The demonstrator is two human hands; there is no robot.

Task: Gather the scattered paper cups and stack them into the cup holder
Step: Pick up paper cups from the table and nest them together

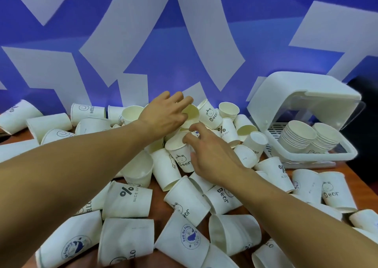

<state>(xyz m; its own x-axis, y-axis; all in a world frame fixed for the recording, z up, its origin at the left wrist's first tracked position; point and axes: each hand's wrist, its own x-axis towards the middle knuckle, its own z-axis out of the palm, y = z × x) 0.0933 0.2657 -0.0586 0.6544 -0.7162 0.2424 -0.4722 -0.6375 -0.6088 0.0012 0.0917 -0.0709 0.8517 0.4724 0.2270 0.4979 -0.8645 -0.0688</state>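
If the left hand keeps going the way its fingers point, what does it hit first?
Probably the open-mouthed cup lying on its side just past the left hand; its fingertips already look level with the rim, though depth is unclear.

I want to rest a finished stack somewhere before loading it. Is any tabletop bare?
Barely. A small wood patch shows between the "Nice Day" cup and the whale-print cup; another strip lies just in front of the cup holder. The middle, under both hands, is piled deep with cups.
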